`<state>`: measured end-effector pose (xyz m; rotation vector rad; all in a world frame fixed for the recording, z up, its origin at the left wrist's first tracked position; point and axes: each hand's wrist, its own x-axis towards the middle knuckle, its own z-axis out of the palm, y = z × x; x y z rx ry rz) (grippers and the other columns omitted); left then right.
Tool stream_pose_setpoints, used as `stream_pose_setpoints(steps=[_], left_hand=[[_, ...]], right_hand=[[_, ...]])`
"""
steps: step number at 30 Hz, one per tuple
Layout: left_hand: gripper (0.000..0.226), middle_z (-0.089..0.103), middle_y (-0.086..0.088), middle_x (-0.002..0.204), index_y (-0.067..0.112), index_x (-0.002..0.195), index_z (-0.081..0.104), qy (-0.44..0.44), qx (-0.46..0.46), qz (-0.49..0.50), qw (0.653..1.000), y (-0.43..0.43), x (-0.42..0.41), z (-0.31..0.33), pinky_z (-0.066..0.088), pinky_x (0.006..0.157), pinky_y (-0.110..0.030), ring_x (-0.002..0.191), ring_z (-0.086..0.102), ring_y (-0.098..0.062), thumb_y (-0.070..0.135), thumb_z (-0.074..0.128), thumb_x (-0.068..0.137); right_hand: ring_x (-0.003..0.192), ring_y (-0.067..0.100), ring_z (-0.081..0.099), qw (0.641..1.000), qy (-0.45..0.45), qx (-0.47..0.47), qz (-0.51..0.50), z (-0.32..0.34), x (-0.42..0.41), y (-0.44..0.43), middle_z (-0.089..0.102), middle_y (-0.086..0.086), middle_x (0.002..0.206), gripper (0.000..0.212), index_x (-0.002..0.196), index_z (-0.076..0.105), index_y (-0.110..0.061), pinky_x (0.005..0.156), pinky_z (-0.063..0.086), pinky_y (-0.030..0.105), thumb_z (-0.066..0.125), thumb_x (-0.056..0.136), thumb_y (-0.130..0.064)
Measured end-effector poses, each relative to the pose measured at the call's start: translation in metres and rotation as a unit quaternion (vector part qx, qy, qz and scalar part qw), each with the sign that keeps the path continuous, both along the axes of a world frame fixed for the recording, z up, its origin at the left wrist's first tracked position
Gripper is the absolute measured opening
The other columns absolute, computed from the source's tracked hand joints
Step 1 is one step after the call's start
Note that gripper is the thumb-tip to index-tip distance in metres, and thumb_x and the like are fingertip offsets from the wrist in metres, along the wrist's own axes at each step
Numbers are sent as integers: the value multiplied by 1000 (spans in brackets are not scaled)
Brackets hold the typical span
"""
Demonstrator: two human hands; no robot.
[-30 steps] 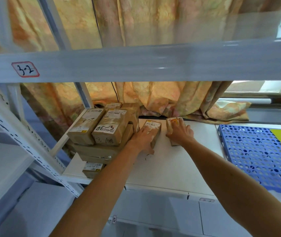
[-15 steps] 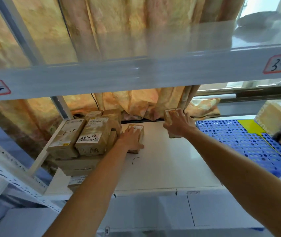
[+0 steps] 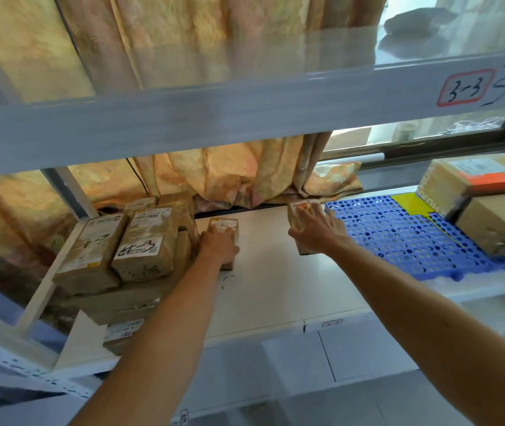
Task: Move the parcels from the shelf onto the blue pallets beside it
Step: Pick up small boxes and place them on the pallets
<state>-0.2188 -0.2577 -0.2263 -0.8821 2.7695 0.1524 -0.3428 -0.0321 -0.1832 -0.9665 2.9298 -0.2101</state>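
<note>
My left hand [image 3: 219,247] lies closed over a small brown parcel [image 3: 225,226] that rests on the white shelf [image 3: 276,290], beside a stack of brown parcels [image 3: 128,250] at the shelf's left end. My right hand [image 3: 317,230] grips a second small brown parcel [image 3: 297,212] with an orange label, held close to the left edge of the blue perforated pallet [image 3: 399,238]. Whether this parcel is off the shelf surface is unclear.
Two larger cardboard boxes [image 3: 485,204] sit stacked on the pallet's right side, over a yellow sheet [image 3: 411,204]. A patterned curtain [image 3: 245,176] hangs behind the shelf. The upper shelf beam [image 3: 245,109] carries a "3-3" tag. White uprights stand at the left.
My right hand has carried its parcel to the right, from mid-shelf to the pallet's edge. My left hand stays on its parcel. The camera has turned right, revealing the boxes on the pallet.
</note>
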Motion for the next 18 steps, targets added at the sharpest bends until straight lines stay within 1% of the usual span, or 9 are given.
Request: stream_pose_setpoints(steps=[4, 8, 10, 13, 16, 18], left_hand=[[66, 23, -18, 156, 27, 150, 37, 29, 8, 1, 1000, 18, 0, 2, 37, 105, -44, 131, 39, -45, 59, 51, 94], [66, 24, -11, 160, 27, 151, 37, 76, 35, 0, 996, 25, 3, -3, 41, 100, -42, 136, 41, -36, 55, 52, 94], [67, 26, -7, 160, 27, 152, 37, 89, 28, -1, 996, 31, 4, -2, 41, 98, -41, 134, 44, -33, 54, 52, 93], [66, 27, -3, 160, 28, 152, 37, 111, 6, 6, 994, 43, 1, 9, 41, 97, -40, 129, 48, -35, 52, 53, 92], [65, 27, -3, 161, 28, 151, 40, 134, -3, 8, 991, 55, -4, 24, 42, 98, -41, 130, 49, -34, 51, 54, 91], [64, 26, -4, 161, 29, 149, 42, 145, -17, 5, 989, 62, -7, 33, 43, 96, -42, 129, 50, -34, 52, 54, 90]], right_hand=[[127, 46, 38, 1000, -1, 3, -15, 3, -1, 13, 28, 8, 152, 67, 148, 30, -35, 91, 42, 49, 51, 88, -59], [127, 47, 37, 1000, -2, 15, -15, 3, -4, 28, 23, 7, 156, 68, 149, 27, -36, 89, 43, 48, 49, 89, -59], [125, 46, 39, 1000, 8, 20, -12, 3, -5, 36, 24, 8, 156, 68, 150, 27, -34, 88, 43, 46, 49, 90, -59], [122, 45, 42, 999, 24, 26, -4, 5, -7, 46, 26, 9, 154, 66, 149, 30, -32, 84, 43, 43, 48, 90, -58], [119, 44, 44, 999, 30, 26, 4, 13, -10, 53, 28, 10, 153, 65, 148, 32, -31, 77, 38, 40, 50, 90, -57], [118, 43, 46, 999, 35, 25, 13, 19, -14, 57, 27, 10, 154, 66, 149, 31, -31, 78, 40, 40, 50, 90, -56]])
